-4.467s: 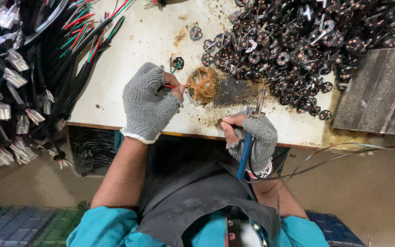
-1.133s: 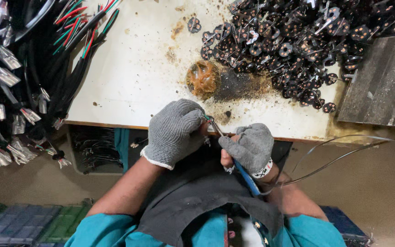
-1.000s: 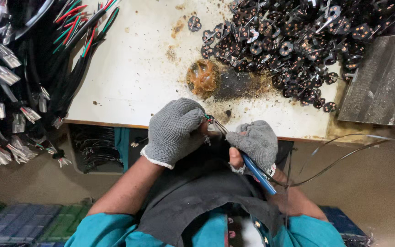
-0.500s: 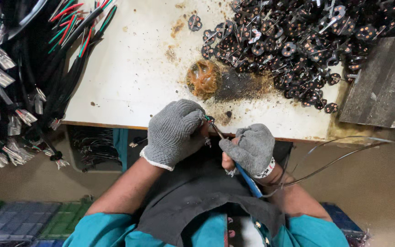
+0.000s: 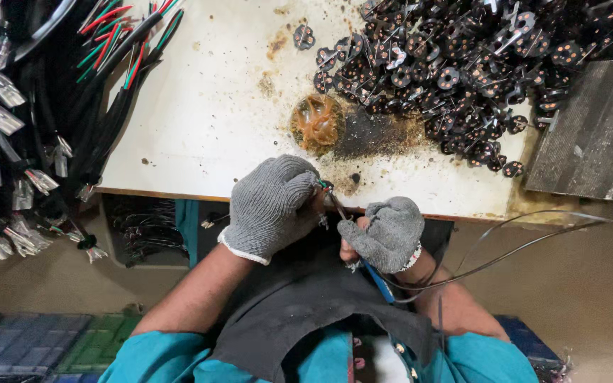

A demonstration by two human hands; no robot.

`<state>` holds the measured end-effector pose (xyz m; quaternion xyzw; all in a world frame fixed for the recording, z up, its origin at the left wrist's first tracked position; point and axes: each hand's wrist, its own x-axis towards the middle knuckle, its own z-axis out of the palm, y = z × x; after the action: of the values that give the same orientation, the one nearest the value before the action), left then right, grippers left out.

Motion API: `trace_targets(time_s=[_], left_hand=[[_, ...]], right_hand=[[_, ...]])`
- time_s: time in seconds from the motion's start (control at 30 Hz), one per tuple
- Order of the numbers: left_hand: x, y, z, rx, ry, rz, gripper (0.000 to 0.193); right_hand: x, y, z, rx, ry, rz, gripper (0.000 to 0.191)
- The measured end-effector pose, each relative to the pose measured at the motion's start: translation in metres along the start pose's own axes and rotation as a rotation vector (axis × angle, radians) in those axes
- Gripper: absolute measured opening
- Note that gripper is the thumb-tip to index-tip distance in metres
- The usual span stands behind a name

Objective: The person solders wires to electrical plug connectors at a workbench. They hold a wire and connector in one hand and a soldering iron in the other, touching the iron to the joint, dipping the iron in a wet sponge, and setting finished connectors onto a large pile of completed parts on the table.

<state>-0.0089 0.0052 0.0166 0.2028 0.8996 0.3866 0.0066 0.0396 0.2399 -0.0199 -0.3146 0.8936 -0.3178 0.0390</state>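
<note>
Stained white workbench (image 5: 200,120) fills the view, with black round connector parts (image 5: 462,78) heaped at its far right and bundled cables (image 5: 58,106) at left; no containers appear. At the near edge, the gloved left hand (image 5: 272,206) pinches a small part, and the right hand (image 5: 386,234) grips a blue-handled soldering iron (image 5: 363,252), tip touching it. Soldering seems underway; steadiness matters next.

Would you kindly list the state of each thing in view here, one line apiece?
Left hand: gloved, closed on a small part at the table edge.
Right hand: gloved, gripping the soldering iron.
Soldering iron: tilted, tip at the part in the left hand.
Black connector discs: heaped loose on the table.
Amber flux blob: sitting in a scorched patch.
Cable bundle: draped over the table's left edge.
White table: stained, burn-marked.
</note>
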Motion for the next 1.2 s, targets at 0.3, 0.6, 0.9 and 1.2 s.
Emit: trace_targets(time_s=[0.3, 0.6, 0.9, 1.2], left_hand=[[0.001, 0.001, -0.001, -0.031, 0.033, 0.016, 0.021], [0.0, -0.001, 0.002, -0.031, 0.061, 0.024, 0.016], [0.002, 0.003, 0.0, -0.001, 0.061, 0.011, 0.014], [0.004, 0.002, 0.002, 0.008, 0.081, 0.016, 0.013]], right_hand=[[0.0, 0.003, -0.004, 0.004, 0.308, -0.221, 0.032], [0.003, -0.004, -0.004, 0.148, 0.458, -0.13, 0.014], [0.007, -0.014, -0.026, 0.368, 0.188, 0.468, 0.025], [0.061, 0.015, -0.071, -0.303, 0.475, 0.214, 0.035]])
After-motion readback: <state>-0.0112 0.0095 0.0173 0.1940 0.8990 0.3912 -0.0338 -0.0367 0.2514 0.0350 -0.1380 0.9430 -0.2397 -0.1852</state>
